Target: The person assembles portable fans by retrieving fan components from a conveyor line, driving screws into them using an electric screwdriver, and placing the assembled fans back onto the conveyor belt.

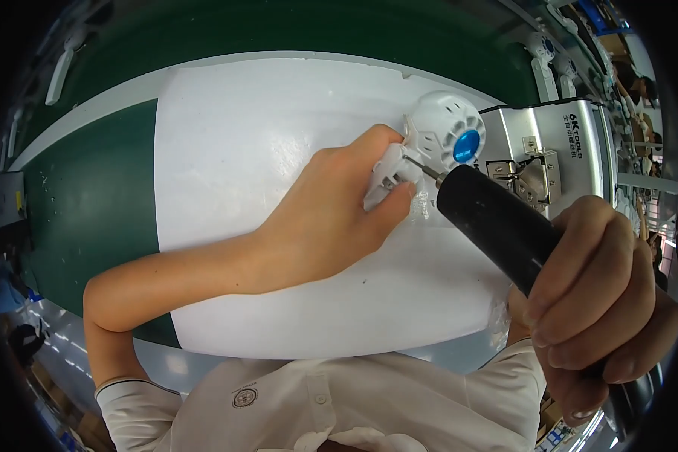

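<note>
My left hand (346,196) is closed around the narrow end of a small white handheld fan (438,124), whose round vented head has a blue disc (466,146) at its centre. The fan lies over the white sheet, head pointing away to the right. My right hand (603,294) is wrapped round a black electric screwdriver (497,218). Its thin metal bit (423,167) reaches the white housing between my left thumb and index finger. Whether a screw sits under the tip is too small to tell.
A silver screw-feeder machine (561,143) stands at the right, close to the screwdriver. White sheeting (233,151) covers part of the green bench (98,188). More white fans (542,64) lie at the back right, with people beyond. A white stick-like part (62,71) lies at the back left.
</note>
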Available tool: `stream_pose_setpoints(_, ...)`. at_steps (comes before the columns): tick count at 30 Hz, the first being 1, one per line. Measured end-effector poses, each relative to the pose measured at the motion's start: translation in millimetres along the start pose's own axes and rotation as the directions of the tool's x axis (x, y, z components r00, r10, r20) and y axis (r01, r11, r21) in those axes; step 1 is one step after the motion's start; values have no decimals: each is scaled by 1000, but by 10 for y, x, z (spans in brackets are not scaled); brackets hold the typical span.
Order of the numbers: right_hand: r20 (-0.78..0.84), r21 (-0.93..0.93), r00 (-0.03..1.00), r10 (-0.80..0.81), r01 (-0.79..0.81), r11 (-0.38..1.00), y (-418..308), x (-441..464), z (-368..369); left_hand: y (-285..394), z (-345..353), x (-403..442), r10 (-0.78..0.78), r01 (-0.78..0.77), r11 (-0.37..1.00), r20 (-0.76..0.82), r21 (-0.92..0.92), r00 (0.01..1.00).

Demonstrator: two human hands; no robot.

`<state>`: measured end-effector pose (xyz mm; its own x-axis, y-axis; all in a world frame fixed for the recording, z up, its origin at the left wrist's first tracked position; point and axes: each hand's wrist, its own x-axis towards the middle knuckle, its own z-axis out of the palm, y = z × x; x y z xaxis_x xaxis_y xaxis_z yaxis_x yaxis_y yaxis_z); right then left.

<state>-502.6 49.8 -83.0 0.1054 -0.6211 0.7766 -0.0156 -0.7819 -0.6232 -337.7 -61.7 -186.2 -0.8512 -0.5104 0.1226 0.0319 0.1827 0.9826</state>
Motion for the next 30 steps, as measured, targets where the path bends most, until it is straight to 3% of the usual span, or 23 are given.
stream_pose_setpoints(12,193,-114,942,275,-257,960,-86,-16,-15,-26,19,-50,112,-108,987,-29,115,993)
stream_pose_setpoints(22,51,-50,997,59,-57,997,155,58,132,-4,-81,-33,115,-116,989,15,92,993)
stream_pose_setpoints(23,26,-47,999,46,-45,998,48,83,94,12,-157,15,138,-138,985,12,105,990)
stream_pose_setpoints(24,-9,-39,999,31,-31,999,-94,81,10,9,-255,73,181,-164,954,-45,251,982)
stream_pose_setpoints(25,-42,-35,999,11,-12,999,-247,76,-78,-14,-385,159,232,-175,903,-102,393,967)
stream_pose_setpoints(26,-72,-35,997,-12,10,999,-399,67,-157,-91,-623,315,300,-121,762,-182,636,936)
stream_pose_setpoints(27,-96,-39,995,-29,25,999,-502,56,-204,-202,-904,518,377,-27,574,-235,819,896)
stream_pose_setpoints(28,-110,-44,993,-46,42,998,-590,51,-273,-303,-1130,758,497,174,260,-286,950,819)
stream_pose_setpoints(30,-131,-61,988,-76,69,996,-711,43,-358,-546,-1512,1172,430,497,-34,-436,867,790)
